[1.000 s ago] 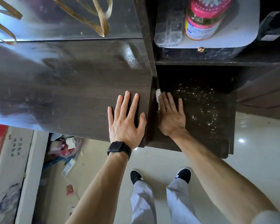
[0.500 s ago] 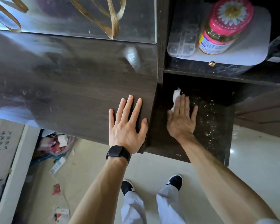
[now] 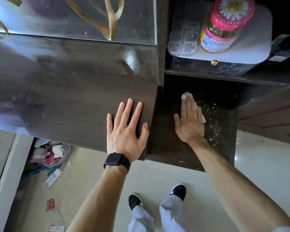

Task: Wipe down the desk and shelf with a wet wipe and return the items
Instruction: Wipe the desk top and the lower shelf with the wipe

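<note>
My right hand [image 3: 189, 123] lies flat on the lower dark shelf [image 3: 224, 148], pressing a white wet wipe [image 3: 186, 95] that shows past my fingertips and along the hand's right edge. White crumbs and dust speckle the shelf to the right of the hand. My left hand [image 3: 126, 131], with a black watch on its wrist, rests palm down with fingers spread at the desk's [image 3: 65, 97] right front corner. The dark wood desk top is glossy, with smears.
On the upper shelf [image 3: 224, 76] sit a pink-lidded jar [image 3: 224, 27], a clear plastic organiser [image 3: 182, 39] and a white board [image 3: 258, 52] under them. Tan straps [image 3: 110, 19] hang at the desk's back. Litter and a bag [image 3: 49, 154] lie on the floor at left.
My right hand has slid with the wipe from the shelf's left wall forward and to the right, toward the crumbs. My left hand has stayed on the desk corner.
</note>
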`<state>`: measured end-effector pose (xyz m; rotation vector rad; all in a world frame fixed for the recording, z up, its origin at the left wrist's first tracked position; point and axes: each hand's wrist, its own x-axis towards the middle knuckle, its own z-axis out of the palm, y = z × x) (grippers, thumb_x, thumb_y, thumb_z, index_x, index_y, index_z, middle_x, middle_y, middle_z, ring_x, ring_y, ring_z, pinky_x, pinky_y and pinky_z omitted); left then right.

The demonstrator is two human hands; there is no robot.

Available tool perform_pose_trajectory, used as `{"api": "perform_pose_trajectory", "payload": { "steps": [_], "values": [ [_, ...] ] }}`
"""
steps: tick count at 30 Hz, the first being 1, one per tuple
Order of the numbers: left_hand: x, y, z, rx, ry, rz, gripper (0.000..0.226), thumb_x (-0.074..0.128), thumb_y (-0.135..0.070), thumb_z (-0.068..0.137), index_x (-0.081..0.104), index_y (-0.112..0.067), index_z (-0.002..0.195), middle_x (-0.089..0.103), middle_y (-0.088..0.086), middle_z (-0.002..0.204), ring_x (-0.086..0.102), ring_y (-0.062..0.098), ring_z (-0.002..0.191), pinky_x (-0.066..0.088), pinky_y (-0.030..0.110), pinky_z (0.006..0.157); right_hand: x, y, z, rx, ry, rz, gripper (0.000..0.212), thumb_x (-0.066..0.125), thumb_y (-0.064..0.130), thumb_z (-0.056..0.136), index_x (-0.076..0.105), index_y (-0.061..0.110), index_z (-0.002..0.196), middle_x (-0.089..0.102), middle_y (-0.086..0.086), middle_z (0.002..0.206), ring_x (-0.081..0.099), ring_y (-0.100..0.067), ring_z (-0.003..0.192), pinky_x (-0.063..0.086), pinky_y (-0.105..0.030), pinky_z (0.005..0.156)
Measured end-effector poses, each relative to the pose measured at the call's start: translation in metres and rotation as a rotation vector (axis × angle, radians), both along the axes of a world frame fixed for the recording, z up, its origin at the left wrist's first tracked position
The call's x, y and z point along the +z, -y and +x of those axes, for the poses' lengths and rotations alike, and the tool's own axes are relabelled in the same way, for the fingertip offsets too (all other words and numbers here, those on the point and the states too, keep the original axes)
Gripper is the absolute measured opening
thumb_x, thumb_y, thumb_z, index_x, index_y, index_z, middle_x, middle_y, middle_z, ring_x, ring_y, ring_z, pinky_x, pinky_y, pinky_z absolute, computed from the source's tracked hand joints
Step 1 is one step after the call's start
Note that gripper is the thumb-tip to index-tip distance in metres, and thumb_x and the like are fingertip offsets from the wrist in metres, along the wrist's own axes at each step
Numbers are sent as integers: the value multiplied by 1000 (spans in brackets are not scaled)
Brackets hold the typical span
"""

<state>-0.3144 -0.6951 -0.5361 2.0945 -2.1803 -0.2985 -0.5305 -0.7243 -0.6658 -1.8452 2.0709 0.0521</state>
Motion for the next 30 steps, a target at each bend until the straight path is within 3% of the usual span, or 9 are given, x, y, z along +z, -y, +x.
{"api": "perform_pose_trajectory", "payload": {
  "steps": [2,6,12,17,20,22,27,30],
  "values": [
    [0,0,0,-2,-2,-4,59,32,-51,96,24,-38,154,16,-9,163,4,13,152,4,48,123,4,-9,-3,-117,20,10,67,9,47,102,-13,12,155,-26,-3,162,-26,-13,148,-10,-41,123],
    [0,0,0,-7,-17,-1,60,32,-51,96,23,-37,154,16,-9,164,5,13,152,7,51,122,6,-10,25,48,30,-6,65,11,44,103,-13,12,155,-23,-3,163,-26,-13,148,-11,-41,123],
    [-7,-1,3,-12,-27,-55,59,36,-50,96,25,-38,153,18,-10,163,6,12,151,7,50,122,-1,75,16,24,-4,-17,68,13,47,101,-7,13,156,-17,-6,165,-21,-17,150,-10,-41,123],
    [-8,-1,4,-24,-44,-73,58,35,-51,96,28,-37,152,21,-8,163,9,14,151,8,51,122,1,54,-27,-600,-35,-21,75,8,53,100,-6,4,156,-14,-18,164,-15,-29,151,-7,-45,123],
    [-7,-1,4,-27,-47,-67,58,33,-52,96,29,-36,152,22,-7,162,10,16,151,10,52,122,8,12,-15,-803,40,-9,76,13,51,101,-8,1,155,-14,-18,164,-17,-28,151,-10,-45,121],
    [-5,-1,4,-23,-51,-61,59,32,-53,96,28,-36,152,21,-7,162,8,15,152,9,52,122,8,-8,9,-764,56,-15,77,12,52,101,-11,1,154,-17,-19,163,-19,-28,151,-13,-45,120],
    [-8,0,5,-27,-55,-70,59,33,-53,95,28,-37,152,21,-8,163,7,14,151,7,50,122,-6,23,29,-186,-9,-51,69,7,50,101,-15,12,153,-23,-7,162,-25,-19,149,-17,-41,120],
    [-9,0,7,-28,-61,-71,59,32,-53,96,27,-37,153,19,-8,163,6,13,152,5,49,123,-9,56,-4,-305,-43,-34,70,6,51,101,-13,10,154,-22,-10,163,-23,-22,149,-12,-41,122]
  ]
}}
